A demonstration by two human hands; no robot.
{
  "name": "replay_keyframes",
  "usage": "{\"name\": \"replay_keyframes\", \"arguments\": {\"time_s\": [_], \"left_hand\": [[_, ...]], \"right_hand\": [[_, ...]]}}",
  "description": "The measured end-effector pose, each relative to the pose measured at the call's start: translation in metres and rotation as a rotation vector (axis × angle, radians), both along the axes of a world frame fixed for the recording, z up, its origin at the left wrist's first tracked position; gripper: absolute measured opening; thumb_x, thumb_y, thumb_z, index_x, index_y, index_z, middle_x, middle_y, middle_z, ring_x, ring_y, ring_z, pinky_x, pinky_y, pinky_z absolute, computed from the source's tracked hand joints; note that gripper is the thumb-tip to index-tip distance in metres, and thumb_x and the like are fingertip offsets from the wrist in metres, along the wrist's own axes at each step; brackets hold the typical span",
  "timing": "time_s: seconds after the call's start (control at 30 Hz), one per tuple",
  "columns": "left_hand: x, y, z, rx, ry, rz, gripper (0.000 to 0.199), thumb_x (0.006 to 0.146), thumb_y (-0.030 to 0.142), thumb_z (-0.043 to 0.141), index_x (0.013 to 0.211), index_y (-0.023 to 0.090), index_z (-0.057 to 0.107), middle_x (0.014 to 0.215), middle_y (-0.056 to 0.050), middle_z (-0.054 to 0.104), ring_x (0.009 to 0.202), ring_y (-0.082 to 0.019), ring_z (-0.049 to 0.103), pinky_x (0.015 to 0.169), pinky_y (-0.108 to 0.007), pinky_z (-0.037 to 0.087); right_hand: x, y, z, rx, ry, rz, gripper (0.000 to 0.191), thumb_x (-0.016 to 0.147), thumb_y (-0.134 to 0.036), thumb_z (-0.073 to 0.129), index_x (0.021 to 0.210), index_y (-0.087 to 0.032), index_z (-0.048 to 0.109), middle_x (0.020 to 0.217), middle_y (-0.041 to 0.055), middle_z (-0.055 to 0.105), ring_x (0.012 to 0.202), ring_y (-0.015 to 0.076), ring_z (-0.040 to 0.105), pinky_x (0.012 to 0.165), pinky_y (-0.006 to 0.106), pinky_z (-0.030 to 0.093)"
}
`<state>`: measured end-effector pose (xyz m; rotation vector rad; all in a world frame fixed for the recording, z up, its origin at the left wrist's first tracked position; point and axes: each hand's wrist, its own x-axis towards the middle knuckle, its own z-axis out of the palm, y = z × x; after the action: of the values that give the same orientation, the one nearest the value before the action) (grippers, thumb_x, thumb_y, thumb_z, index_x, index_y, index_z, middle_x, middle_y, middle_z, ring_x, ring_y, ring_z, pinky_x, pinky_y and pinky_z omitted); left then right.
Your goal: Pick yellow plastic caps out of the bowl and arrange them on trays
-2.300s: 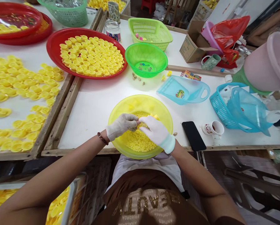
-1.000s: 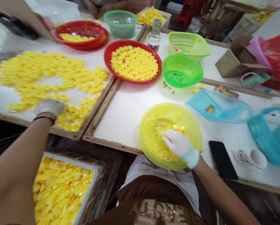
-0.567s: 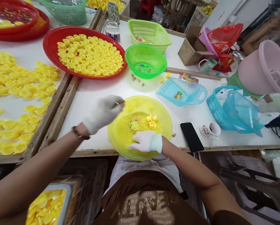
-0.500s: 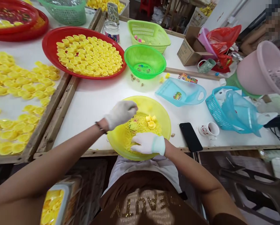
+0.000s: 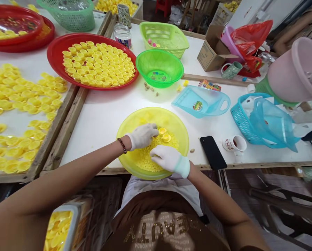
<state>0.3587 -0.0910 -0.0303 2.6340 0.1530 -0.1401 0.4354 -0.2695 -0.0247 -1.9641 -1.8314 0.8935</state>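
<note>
A translucent yellow basin (image 5: 127, 120) stands at the table's front edge with small yellow granules (image 5: 148, 162) in its bottom. My left hand (image 5: 142, 136), in a white glove, is over the left side of the granules with its fingers curled inward. Facing it on the right is my gloved right hand (image 5: 168, 158), fingers bent and drawn together low over the granules. Whatever either hand holds is hidden by the fingers. A few small yellow plastic cups (image 5: 166, 137) lie on the granules just beyond my hands.
A red tray (image 5: 51, 59) of yellow cups stands behind left. Behind the basin are a green bowl (image 5: 160, 82) and a blue scoop (image 5: 200, 101). A black phone (image 5: 212, 152) and a mug (image 5: 233, 143) lie right. Wooden strips (image 5: 64, 129) edge the table sections.
My left hand has come down from above the basin, closer to the granules and cups. My right hand has shifted slightly right and its fingers are more bent. The cups in the basin lie differently.
</note>
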Motion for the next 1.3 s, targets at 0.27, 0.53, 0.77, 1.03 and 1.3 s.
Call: {"name": "replay_keyframes", "arguments": {"time_s": [0.27,0.53,0.77,1.03,1.3], "left_hand": [[-0.013,0.014,-0.015,-0.025,0.133,0.304,0.042,0.078,0.03,0.067,0.116,0.013,0.065,0.104,-0.013,0.068,0.094,-0.028,0.065,0.082,-0.034,0.051],[0.0,0.004,-0.018,-0.051,0.062,0.286,0.021,0.08,0.019,0.061,0.099,0.015,0.068,0.104,-0.013,0.067,0.087,-0.024,0.065,0.073,-0.032,0.047],[-0.02,0.004,-0.009,-0.16,-0.05,0.294,0.027,0.078,0.021,0.061,0.105,0.016,0.063,0.093,-0.008,0.069,0.083,-0.022,0.064,0.074,-0.032,0.049],[-0.051,-0.012,-0.004,-0.195,-0.153,0.307,0.026,0.081,0.026,0.065,0.106,0.018,0.06,0.093,-0.006,0.068,0.084,-0.022,0.064,0.08,-0.036,0.051],[-0.073,-0.016,0.012,-0.315,-0.246,0.409,0.027,0.081,0.031,0.072,0.102,0.016,0.064,0.093,-0.005,0.068,0.079,-0.018,0.063,0.077,-0.032,0.051]], "right_hand": [[0.018,0.004,0.014,0.106,0.082,-0.07,0.014,0.093,-0.015,0.055,0.093,-0.019,0.068,0.097,0.0044,0.07,0.094,0.0189,0.061,0.09,0.033,0.044],[0.035,0.06,0.006,0.265,0.038,-0.17,0.01,0.091,-0.017,0.055,0.092,-0.02,0.065,0.097,0.005,0.068,0.096,0.02,0.061,0.092,0.035,0.047],[0.043,0.041,0.005,0.325,0.149,-0.299,0.019,0.085,-0.019,0.057,0.103,-0.02,0.065,0.109,0.0059,0.07,0.104,0.0204,0.064,0.098,0.039,0.048],[0.021,0.012,0.026,0.292,0.377,-0.404,0.018,0.094,-0.028,0.049,0.1,-0.022,0.066,0.083,0.0006,0.065,0.076,0.0153,0.062,0.074,0.031,0.053],[0.009,0.02,0.028,0.341,0.212,-0.306,0.024,0.098,-0.031,0.049,0.105,-0.023,0.07,0.1,0.0046,0.074,0.089,0.0198,0.068,0.087,0.036,0.054]]}}
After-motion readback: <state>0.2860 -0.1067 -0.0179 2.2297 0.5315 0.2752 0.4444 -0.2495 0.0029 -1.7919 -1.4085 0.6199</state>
